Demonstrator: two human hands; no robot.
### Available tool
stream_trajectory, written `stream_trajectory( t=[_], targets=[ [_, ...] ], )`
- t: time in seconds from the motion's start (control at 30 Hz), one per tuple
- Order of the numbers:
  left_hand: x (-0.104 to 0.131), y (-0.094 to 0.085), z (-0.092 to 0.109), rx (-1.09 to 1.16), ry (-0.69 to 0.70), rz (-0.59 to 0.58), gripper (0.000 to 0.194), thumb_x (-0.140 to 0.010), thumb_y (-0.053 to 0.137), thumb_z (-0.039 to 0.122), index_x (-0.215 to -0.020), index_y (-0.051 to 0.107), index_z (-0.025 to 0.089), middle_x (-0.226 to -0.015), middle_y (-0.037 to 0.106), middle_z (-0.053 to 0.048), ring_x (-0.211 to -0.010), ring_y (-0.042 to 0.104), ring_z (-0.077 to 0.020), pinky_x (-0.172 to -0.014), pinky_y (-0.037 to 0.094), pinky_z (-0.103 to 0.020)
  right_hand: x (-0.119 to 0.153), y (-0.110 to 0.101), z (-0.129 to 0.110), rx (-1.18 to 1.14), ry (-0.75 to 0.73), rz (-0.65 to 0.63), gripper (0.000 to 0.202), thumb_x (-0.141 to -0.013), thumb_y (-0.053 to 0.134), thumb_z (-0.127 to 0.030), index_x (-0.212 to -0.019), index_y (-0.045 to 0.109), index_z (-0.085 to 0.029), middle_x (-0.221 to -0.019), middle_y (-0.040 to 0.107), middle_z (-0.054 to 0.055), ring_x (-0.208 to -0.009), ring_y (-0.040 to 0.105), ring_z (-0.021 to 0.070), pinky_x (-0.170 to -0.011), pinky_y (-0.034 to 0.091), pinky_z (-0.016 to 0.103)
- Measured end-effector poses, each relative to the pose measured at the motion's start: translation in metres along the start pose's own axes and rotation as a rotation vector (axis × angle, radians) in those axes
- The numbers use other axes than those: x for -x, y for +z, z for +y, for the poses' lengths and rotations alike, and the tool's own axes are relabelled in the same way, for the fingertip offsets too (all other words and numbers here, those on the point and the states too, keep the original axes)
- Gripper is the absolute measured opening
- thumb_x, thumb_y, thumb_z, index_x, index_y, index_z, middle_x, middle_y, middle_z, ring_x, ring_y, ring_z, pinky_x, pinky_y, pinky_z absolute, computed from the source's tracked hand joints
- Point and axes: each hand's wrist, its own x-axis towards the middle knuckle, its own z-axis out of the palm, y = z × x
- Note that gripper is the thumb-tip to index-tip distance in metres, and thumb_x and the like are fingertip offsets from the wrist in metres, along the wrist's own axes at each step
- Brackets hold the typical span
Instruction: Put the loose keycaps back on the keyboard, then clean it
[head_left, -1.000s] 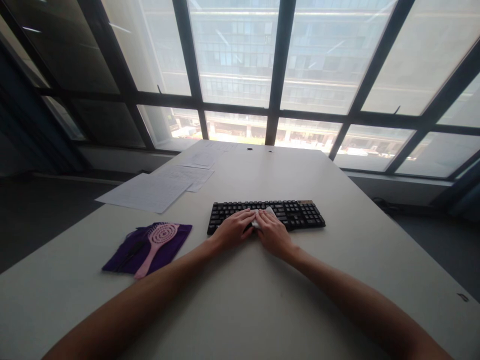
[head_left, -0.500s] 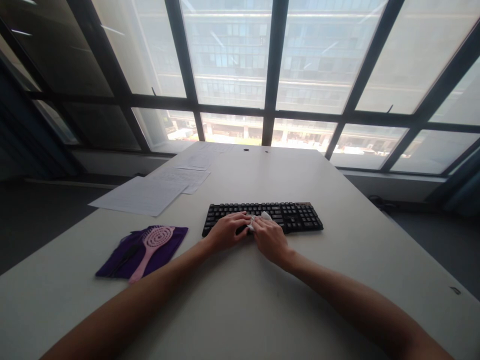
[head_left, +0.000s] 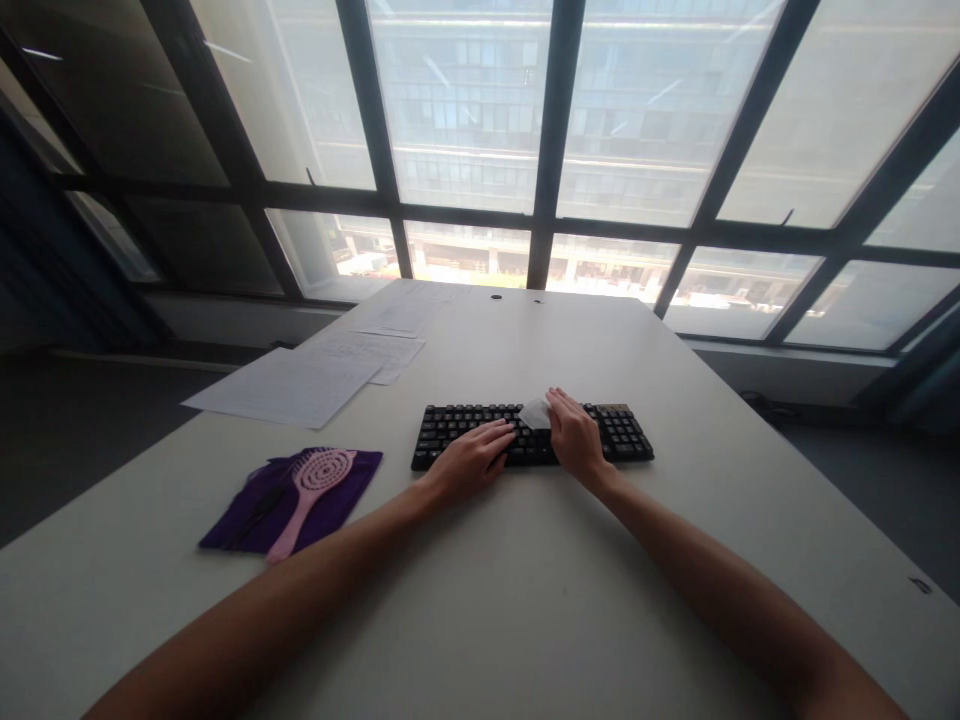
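A black keyboard [head_left: 450, 430] lies crosswise on the white table. My left hand [head_left: 470, 462] rests over its left-middle keys with the fingers stretched out, holding nothing. My right hand [head_left: 576, 432] grips a white tissue [head_left: 535, 413] above the keys right of the middle. The tissue sticks out to the left of my right fingers, and part of it is hidden by them. Both hands cover some of the keys.
Left of the keyboard, a pink hairbrush [head_left: 309, 500] and a dark comb [head_left: 262, 505] lie on a purple cloth pouch [head_left: 349, 500]. Several paper sheets [head_left: 285, 388] are spread along the table's left edge. Large windows [head_left: 465, 120] stand beyond the far end.
My right hand has lifted and moved right and away from my left hand, taking the tissue along. My left hand has stayed on the keyboard, with its fingers now free of the tissue.
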Motion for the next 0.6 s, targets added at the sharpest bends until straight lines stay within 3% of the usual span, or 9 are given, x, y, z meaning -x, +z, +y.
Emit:
stream_trajectory(
  t=[0.23,0.47,0.6],
  targets=[
    [-0.001,-0.001,0.003,-0.036,0.002,-0.043,0.039,-0.096,0.05,0.019,-0.133,0.063,0.016,-0.141,0.061,-0.01,-0.137,0.053,-0.0244,-0.116,0.047,-0.042,-0.011,-0.002,0.013,-0.04,-0.032,0.152,0.046,-0.105,0.031,-0.027,-0.139,0.059,-0.012,-0.147,0.055,0.015,-0.144,0.043,0.0235,-0.119,0.036,0.048],
    [-0.001,-0.002,0.003,-0.038,-0.003,-0.044,0.04,-0.096,0.051,0.019,-0.134,0.062,0.016,-0.14,0.062,-0.011,-0.136,0.053,-0.0248,-0.114,0.048,-0.043,0.0,0.015,0.005,0.051,0.01,-0.228,0.039,-0.101,0.042,-0.021,-0.131,0.065,-0.014,-0.144,0.058,0.015,-0.141,0.047,0.0274,-0.117,0.039,0.047],
    [0.0,-0.001,0.002,-0.029,-0.009,-0.043,0.039,-0.096,0.05,0.02,-0.134,0.062,0.016,-0.14,0.062,-0.01,-0.136,0.053,-0.0247,-0.115,0.048,-0.043,-0.001,0.012,0.002,0.064,0.073,-0.284,0.037,-0.101,0.044,-0.02,-0.129,0.068,-0.018,-0.139,0.063,0.013,-0.137,0.052,0.0273,-0.114,0.043,0.045]
  ],
)
